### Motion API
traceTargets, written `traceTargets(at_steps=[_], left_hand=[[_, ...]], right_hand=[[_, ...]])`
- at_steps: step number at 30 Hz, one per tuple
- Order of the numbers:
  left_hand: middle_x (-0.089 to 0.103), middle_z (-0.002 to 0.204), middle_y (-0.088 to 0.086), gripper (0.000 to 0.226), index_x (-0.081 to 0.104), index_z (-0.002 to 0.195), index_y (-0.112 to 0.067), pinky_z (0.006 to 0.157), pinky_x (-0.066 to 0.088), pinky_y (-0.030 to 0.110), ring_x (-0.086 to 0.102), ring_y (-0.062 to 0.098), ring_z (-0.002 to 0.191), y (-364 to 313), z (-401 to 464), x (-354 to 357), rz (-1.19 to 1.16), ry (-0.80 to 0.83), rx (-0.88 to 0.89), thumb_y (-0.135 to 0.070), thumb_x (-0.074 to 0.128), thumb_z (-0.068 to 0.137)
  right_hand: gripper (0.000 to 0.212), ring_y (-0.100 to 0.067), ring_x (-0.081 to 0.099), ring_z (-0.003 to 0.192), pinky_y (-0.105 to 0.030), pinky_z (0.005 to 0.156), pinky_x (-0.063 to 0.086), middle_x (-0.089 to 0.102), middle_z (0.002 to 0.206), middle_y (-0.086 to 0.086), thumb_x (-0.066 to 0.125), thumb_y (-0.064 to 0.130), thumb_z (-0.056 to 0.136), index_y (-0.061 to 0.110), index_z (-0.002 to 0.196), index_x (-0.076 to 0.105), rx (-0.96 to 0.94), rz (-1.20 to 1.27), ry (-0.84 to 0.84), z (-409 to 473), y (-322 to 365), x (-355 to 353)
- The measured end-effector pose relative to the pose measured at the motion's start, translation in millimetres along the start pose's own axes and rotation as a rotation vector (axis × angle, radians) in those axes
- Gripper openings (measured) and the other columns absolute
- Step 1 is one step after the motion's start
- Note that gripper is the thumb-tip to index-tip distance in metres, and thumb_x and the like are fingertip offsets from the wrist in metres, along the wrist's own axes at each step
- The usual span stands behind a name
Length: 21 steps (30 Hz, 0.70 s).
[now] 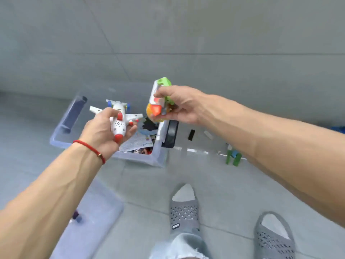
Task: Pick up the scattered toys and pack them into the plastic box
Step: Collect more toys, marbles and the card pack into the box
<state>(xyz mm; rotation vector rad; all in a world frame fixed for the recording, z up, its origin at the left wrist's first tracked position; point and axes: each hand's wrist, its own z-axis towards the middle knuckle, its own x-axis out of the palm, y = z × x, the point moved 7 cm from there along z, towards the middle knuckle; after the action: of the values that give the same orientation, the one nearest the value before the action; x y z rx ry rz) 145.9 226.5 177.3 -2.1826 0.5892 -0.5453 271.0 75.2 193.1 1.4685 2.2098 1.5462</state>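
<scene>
Left hand wrapped round a white toy plane, fingers curled on its fat body, right over the plastic box at the box's 6 o'clock side. Right hand pinching a green and orange toy above the box's 3 o'clock edge. Looks light and hard, probably a bit slippery; thin wings might snap, so best held by the body. More green toys on the floor, at 3 o'clock from the box.
</scene>
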Motion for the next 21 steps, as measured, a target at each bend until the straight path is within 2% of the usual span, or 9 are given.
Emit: traceTargets(at_steps=[2, 3, 5, 7, 10, 12, 15, 18, 21], left_hand=[[0.058, 0.122, 0.019, 0.037, 0.05, 0.126, -0.003, 0.084, 0.058, 0.048, 0.064, 0.037, 0.109, -12.1, 11.1, -22.4, -0.061, -0.042, 0.013, -0.012, 0.053, 0.09], [0.055, 0.123, 0.019, 0.039, 0.049, 0.129, -0.004, 0.092, 0.055, 0.05, 0.063, 0.037, 0.111, -14.0, 13.5, -29.7, -0.058, -0.05, 0.011, -0.014, 0.052, 0.091], [0.048, 0.132, 0.026, 0.036, 0.046, 0.128, -0.006, 0.103, 0.047, 0.051, 0.058, 0.041, 0.116, -13.0, 19.4, -42.8, -0.007, -0.101, 0.014, -0.015, 0.048, 0.094], [0.041, 0.139, 0.03, 0.032, 0.044, 0.125, -0.006, 0.101, 0.048, 0.051, 0.055, 0.045, 0.119, -8.1, 19.1, -47.7, 0.031, -0.172, 0.025, -0.011, 0.047, 0.093], [0.053, 0.124, 0.025, 0.023, 0.049, 0.117, -0.003, 0.093, 0.054, 0.046, 0.062, 0.04, 0.109, 4.5, 11.0, -28.3, 0.18, -0.176, 0.143, -0.002, 0.045, 0.095], [0.06, 0.112, 0.023, 0.028, 0.053, 0.12, -0.002, 0.085, 0.058, 0.042, 0.065, 0.033, 0.094, 18.1, -0.6, 0.1, 0.329, -0.101, 0.268, 0.003, 0.045, 0.094], [0.068, 0.101, 0.016, 0.033, 0.061, 0.107, -0.007, 0.076, 0.06, 0.039, 0.067, 0.025, 0.083, 50.9, -18.5, 57.1, 0.53, 0.09, 0.417, 0.008, 0.041, 0.087], [0.07, 0.096, 0.005, 0.032, 0.065, 0.102, -0.015, 0.074, 0.061, 0.037, 0.069, 0.022, 0.087, 104.6, -20.0, 112.7, 0.696, 0.261, 0.408, 0.003, 0.046, 0.083], [0.07, 0.097, -0.006, 0.029, 0.066, 0.101, -0.026, 0.081, 0.06, 0.041, 0.068, 0.016, 0.092, 167.7, 0.6, 158.1, 0.946, 0.398, 0.36, -0.011, 0.055, 0.078]], right_hand=[[0.004, -0.032, 0.056, 0.107, -0.054, 0.089, 0.057, 0.053, 0.119, -0.015, 0.063, 0.011, 0.094, 0.01, 0.096, 0.06, 0.024, -0.006, -0.017, 10.5, -1.9, 29.4], [0.009, -0.035, 0.046, 0.124, -0.055, 0.092, 0.055, 0.045, 0.134, -0.012, 0.063, 0.013, 0.094, 0.011, 0.103, 0.061, 0.023, 0.006, -0.03, 13.7, -1.1, 36.2], [0.03, -0.039, 0.034, 0.138, -0.055, 0.091, 0.054, 0.037, 0.148, -0.011, 0.063, 0.015, 0.093, 0.011, 0.122, 0.058, 0.03, 0.027, -0.04, 16.1, -2.9, 33.4], [0.029, -0.038, 0.046, 0.127, -0.053, 0.091, 0.056, 0.047, 0.138, -0.011, 0.064, 0.018, 0.091, 0.013, 0.119, 0.06, 0.046, -0.046, -0.055, 12.3, -9.0, 11.5], [0.016, -0.028, 0.061, 0.097, -0.046, 0.091, 0.059, 0.058, 0.109, -0.01, 0.064, 0.02, 0.091, 0.013, 0.106, 0.064, 0.056, -0.117, -0.174, -0.3, -23.6, -56.2], [0.021, -0.027, 0.064, 0.094, -0.042, 0.087, 0.06, 0.062, 0.107, -0.011, 0.063, 0.019, 0.094, 0.009, 0.111, 0.066, 0.062, -0.128, -0.308, -14.8, -34.9, -116.0], [0.028, -0.024, 0.064, 0.086, -0.037, 0.078, 0.057, 0.064, 0.104, -0.012, 0.059, 0.018, 0.097, 0.003, 0.119, 0.065, 0.069, -0.179, -0.568, -43.9, -54.7, -217.4], [0.027, -0.024, 0.066, 0.077, -0.044, 0.086, 0.059, 0.068, 0.094, -0.01, 0.06, 0.017, 0.094, 0.002, 0.117, 0.065, 0.128, -0.338, -0.806, -76.8, -81.8, -308.1], [0.018, -0.031, 0.07, 0.092, -0.043, 0.085, 0.059, 0.072, 0.1, -0.011, 0.059, 0.025, 0.089, 0.015, 0.102, 0.066, 0.211, -0.702, -0.882, -96.7, -113.6, -361.1]])
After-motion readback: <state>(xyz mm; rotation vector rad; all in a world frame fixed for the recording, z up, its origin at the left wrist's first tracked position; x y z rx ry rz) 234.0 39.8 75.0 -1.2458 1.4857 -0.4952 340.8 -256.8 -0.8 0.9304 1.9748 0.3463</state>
